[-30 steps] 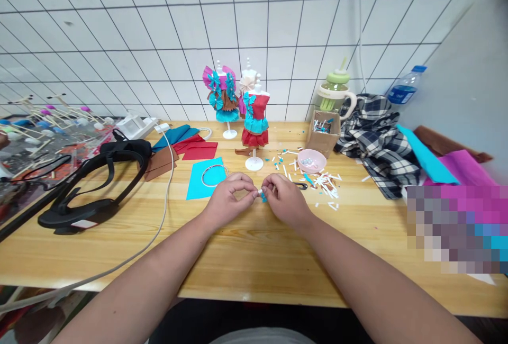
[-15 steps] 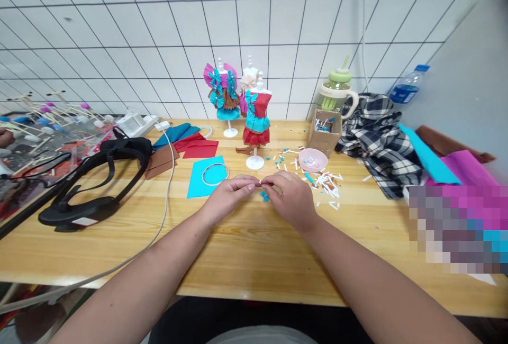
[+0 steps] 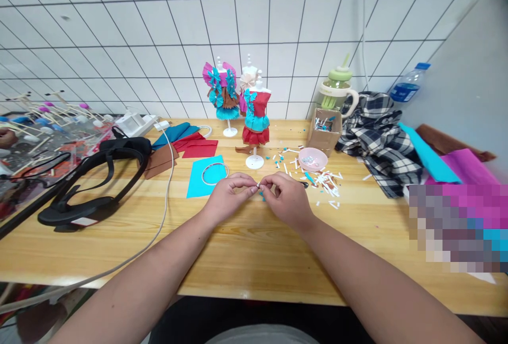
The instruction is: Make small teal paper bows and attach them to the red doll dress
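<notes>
My left hand (image 3: pixel 230 198) and my right hand (image 3: pixel 289 200) meet fingertip to fingertip above the table, both closed in a pinch. A tiny pale piece shows between the fingertips, too small to name. Just beneath lie small turquoise paper scraps (image 3: pixel 262 196), partly hidden by the fingers. To the left, a turquoise paper sheet (image 3: pixel 197 181) carries a roll of tape or ring (image 3: pixel 203 173). Behind the hands stands a small dress form (image 3: pixel 260 105) in a red and turquoise paper dress. Beside my right hand are a pink dish (image 3: pixel 313 168) and white paper strips (image 3: pixel 328 185).
Two more dress forms, one in a purple, brown and turquoise dress (image 3: pixel 227 90), stand behind. A black headset (image 3: pixel 95 201) and white cable (image 3: pixel 166 201) occupy the left. At right are a cardboard box (image 3: pixel 324 140), a green-lidded cup (image 3: pixel 335 90) and checked cloth (image 3: pixel 377 137).
My fingertips have shifted slightly and my left thumb has moved closer to my right fingers. A small black object now shows beside my right hand.
</notes>
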Demonstrator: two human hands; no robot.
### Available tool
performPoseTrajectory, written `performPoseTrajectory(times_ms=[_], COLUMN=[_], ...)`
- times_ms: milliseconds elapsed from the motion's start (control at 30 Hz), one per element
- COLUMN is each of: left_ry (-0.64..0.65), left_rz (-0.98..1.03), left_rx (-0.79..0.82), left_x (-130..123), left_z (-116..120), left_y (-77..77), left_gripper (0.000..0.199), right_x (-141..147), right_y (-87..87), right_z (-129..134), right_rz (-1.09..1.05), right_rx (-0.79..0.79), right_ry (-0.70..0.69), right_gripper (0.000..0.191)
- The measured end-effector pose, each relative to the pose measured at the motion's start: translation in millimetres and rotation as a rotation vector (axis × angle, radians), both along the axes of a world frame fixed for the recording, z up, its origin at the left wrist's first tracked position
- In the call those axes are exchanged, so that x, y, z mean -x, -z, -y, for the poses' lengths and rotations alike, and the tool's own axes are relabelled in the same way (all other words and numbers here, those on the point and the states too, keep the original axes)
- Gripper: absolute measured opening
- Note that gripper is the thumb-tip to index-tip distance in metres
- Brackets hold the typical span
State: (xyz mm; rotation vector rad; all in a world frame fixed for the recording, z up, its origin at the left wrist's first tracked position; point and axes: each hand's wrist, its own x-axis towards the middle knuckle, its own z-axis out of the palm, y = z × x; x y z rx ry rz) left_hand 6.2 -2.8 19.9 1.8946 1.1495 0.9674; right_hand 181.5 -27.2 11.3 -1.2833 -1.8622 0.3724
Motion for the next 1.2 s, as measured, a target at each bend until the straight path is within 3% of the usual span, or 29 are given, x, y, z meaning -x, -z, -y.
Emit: performPoseTrajectory(times_ms=[333, 700, 1200], left_ry=[0.022, -0.064, -0.139], left_rz=[-0.114, -0.108, -0.082], left_rx=[-0.122, -0.216, -0.129], left_x=[-1.2, -0.7, 3.0], left_z=[5.3, 3.5, -1.5], left_y=[-3.2, -0.7, 1.4], left_gripper=[0.015, 0.016, 0.011], right_x=[-2.3, 9.2, 8.7], right_y=[-0.5, 1.4, 5.0], right_z=[2.7, 2.7, 6.1], right_rz=[0.164, -0.171, -0.007], right_rx=[-0.106, 0.060, -0.004], right_ry=[0.030, 0.015, -0.100], right_gripper=[0.019, 0.011, 0.024])
